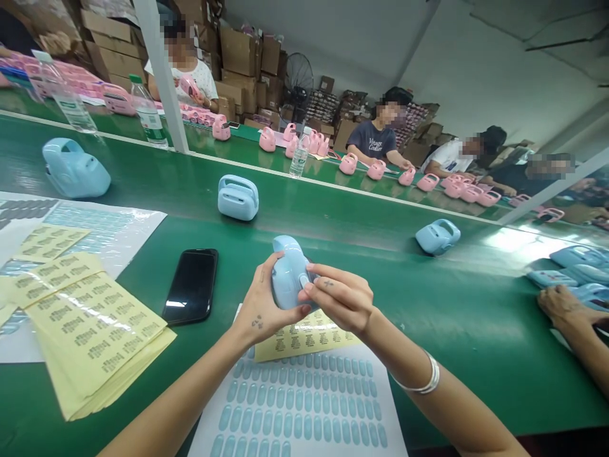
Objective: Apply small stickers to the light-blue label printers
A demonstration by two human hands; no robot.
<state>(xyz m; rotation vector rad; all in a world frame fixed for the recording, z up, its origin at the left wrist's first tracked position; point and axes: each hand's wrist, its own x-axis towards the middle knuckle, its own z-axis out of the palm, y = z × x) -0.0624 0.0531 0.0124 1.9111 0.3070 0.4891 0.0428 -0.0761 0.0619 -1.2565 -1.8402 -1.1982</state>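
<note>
A glossy light-blue plastic device (287, 270) with a loop handle is lifted over the green table. My left hand (264, 298) wraps round its left side and underside, thumb below. The fingers of my right hand (340, 295) are pinched together against the small oval part on its right side; anything between the fingertips is too small to make out. Below lies a yellow label sheet (304, 339) with printed text, on top of a white sheet of oval light-blue stickers (304, 400).
A black phone (191, 285) and yellow label sheets (95, 324) lie left. Blue devices stand beyond: one left (76, 170), one middle (238, 198), one right (438, 237). Another person's hands (568, 311) are at far right. Several people sit across the table with pink devices and bottles.
</note>
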